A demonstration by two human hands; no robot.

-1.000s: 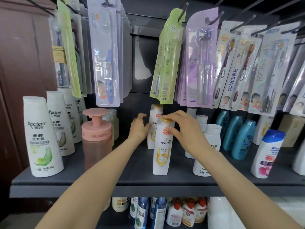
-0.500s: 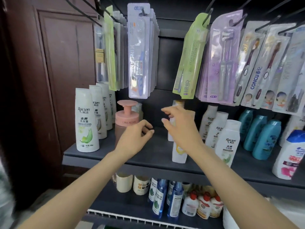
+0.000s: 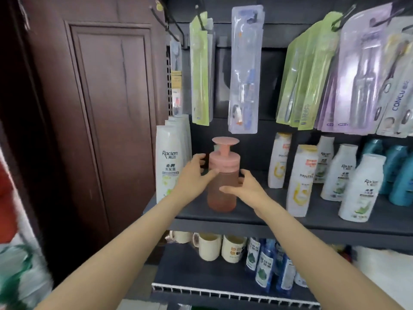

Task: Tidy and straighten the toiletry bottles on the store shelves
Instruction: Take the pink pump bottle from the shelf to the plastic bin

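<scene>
A: Pink pump bottle (image 3: pixel 222 182) stands at the shelf (image 3: pixel 245 217) front, white bottles (image 3: pixel 168 166) at its 9 o'clock. Left hand (image 3: pixel 194 175) and right hand (image 3: pixel 243 186) spread, gripping nothing yet.

B: Hold low, both sides, then slide it.
</scene>
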